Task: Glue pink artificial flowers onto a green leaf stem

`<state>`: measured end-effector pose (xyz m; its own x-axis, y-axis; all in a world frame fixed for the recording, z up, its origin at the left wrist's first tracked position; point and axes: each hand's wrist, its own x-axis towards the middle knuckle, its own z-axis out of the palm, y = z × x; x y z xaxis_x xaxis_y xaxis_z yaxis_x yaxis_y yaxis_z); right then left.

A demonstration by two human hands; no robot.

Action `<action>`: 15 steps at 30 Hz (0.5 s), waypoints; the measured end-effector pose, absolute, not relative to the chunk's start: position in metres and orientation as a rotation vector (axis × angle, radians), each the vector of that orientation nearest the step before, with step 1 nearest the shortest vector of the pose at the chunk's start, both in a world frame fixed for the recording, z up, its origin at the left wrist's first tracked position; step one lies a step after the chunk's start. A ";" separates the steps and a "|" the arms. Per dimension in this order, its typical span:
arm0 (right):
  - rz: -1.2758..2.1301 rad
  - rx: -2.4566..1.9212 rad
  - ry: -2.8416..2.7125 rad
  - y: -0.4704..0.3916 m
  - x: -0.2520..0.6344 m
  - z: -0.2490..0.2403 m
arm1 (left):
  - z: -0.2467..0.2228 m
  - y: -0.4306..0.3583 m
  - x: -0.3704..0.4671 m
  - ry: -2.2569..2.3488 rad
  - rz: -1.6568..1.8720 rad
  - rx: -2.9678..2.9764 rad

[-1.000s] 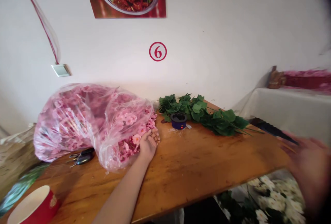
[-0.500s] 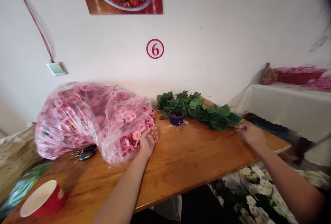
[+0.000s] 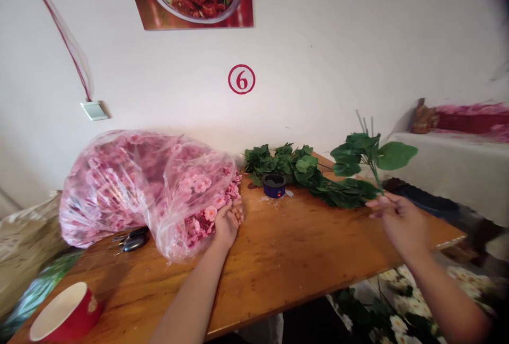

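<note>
My right hand point(image 3: 397, 217) pinches the bottom of a green artificial leaf stem point(image 3: 368, 150), which stands upright above the fingers with bare stalks at its top. Just left of it lies a pile of similar leaf stems point(image 3: 306, 166) along the back of the table. My left hand point(image 3: 228, 222) rests palm up against the pink artificial flowers point(image 3: 199, 230) that spill from the mouth of a clear plastic bag point(image 3: 119, 185). Its fingers are loosely curled and I see nothing in them. Between the bag and my right hand stands a small dark blue pot point(image 3: 274, 187) with a lit red light.
On the wooden table point(image 3: 270, 264) a black-handled tool point(image 3: 135, 240) lies by the bag, and a red paper tub point(image 3: 67, 312) sits at the near left. White flowers point(image 3: 401, 301) lie below the right edge. A cloth-covered table point(image 3: 445, 164) stands at the back right.
My right hand has lifted one leaf stem off the pile and now holds it upright. My left hand has stayed by the pink flowers. The view has shifted slightly.
</note>
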<state>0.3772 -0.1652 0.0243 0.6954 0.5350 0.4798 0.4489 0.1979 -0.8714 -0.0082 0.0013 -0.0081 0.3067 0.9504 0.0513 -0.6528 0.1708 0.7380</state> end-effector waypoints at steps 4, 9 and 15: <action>0.680 -1.256 -1.054 -0.163 0.317 0.020 | -0.007 0.002 -0.008 0.481 1.210 0.759; 1.318 -1.286 -1.251 -0.178 0.230 -0.009 | -0.007 0.001 -0.006 0.501 1.362 0.812; 1.146 -1.663 -1.620 -0.185 0.176 -0.026 | -0.007 -0.012 -0.001 0.641 1.527 1.097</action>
